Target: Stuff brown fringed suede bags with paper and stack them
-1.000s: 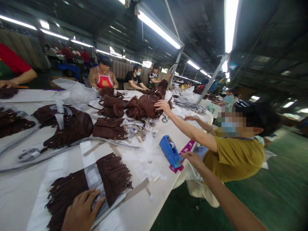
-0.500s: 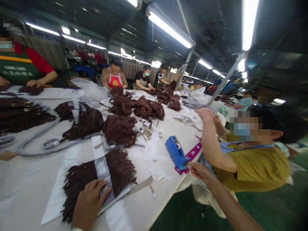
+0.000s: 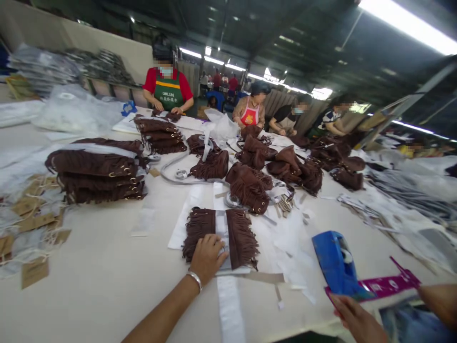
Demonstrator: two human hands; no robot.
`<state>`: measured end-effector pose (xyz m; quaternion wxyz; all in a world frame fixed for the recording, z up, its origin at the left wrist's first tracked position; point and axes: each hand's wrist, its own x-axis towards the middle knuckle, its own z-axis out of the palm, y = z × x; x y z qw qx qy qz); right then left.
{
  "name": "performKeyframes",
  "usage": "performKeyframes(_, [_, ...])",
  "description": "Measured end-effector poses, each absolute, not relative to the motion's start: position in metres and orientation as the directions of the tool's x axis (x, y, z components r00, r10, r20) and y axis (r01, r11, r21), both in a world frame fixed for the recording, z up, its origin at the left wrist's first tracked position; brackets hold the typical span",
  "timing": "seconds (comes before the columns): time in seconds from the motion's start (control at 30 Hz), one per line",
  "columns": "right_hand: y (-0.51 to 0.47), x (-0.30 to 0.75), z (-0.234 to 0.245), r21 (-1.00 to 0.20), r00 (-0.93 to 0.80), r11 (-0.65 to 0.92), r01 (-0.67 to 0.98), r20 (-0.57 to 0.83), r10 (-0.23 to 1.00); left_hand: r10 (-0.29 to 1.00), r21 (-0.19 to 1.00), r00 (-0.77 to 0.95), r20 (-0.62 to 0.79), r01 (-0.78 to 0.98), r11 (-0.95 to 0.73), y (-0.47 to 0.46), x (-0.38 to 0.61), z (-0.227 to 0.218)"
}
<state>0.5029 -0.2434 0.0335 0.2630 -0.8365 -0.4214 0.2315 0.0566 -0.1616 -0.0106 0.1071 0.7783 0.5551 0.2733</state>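
My left hand (image 3: 208, 258) lies with fingers spread on a dark brown fringed bag (image 3: 243, 236), a silver bangle at its wrist. A pale wrapping band (image 3: 221, 224) crosses the middle of the bag, partly under my fingers. Thin white sheets lie beneath it. At the lower right, my right hand (image 3: 357, 320) is closed in a pinch at the front end of a blue tape dispenser (image 3: 333, 262). Whatever is between the fingertips is too small to make out. A purple strip with white marks (image 3: 389, 286) lies under and beside the dispenser.
Stacked brown bags (image 3: 96, 176) stand on the left, near brown paper tags (image 3: 35, 274). More fringed bags (image 3: 250, 186) and grey cords lie across the table (image 3: 143, 281). A co-worker's arm (image 3: 439, 297) is close on the right; several people work along the far side.
My view has swung left, bringing the stacked bags and tags into sight. My left hand stays on the bag, and my right hand remains at the dispenser's front. The neighbour has mostly left view.
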Motion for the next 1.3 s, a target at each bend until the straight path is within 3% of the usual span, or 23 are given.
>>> performKeyframes(0.07, [-0.224,0.431,0.046,-0.703,0.335,-0.368,0.608,-0.192,0.922,0.924,0.481,0.234,0.301,0.799,-0.36,-0.161,0.055,-0.011])
performKeyframes(0.17, [-0.188,0.323,0.06,-0.843,0.033,-0.224,0.49,-0.239,0.971,0.922,0.491,0.245,0.3,0.789,-0.37,-0.16,0.053,-0.012])
performKeyframes(0.3, [-0.148,0.228,0.049,-0.912,-0.15,-0.251,0.326,-0.312,0.938,0.921,0.522,0.243,0.303,0.767,-0.374,-0.16,0.05,-0.012])
performKeyframes(0.57, [-0.115,0.192,0.008,-0.828,-0.087,-0.285,0.484,-0.369,0.925,0.942,0.588,0.194,0.272,0.742,-0.323,-0.159,0.049,-0.016])
performKeyframes(1.0, [-0.11,0.178,0.012,-0.553,0.055,-0.27,0.788,-0.373,0.926,0.966,0.651,0.136,0.218,0.717,-0.248,-0.159,0.047,-0.019])
performKeyframes(1.3, [-0.103,0.169,0.011,-0.409,0.154,-0.352,0.842,-0.444,0.883,0.966,0.643,0.197,0.168,0.721,-0.259,-0.157,0.042,-0.015])
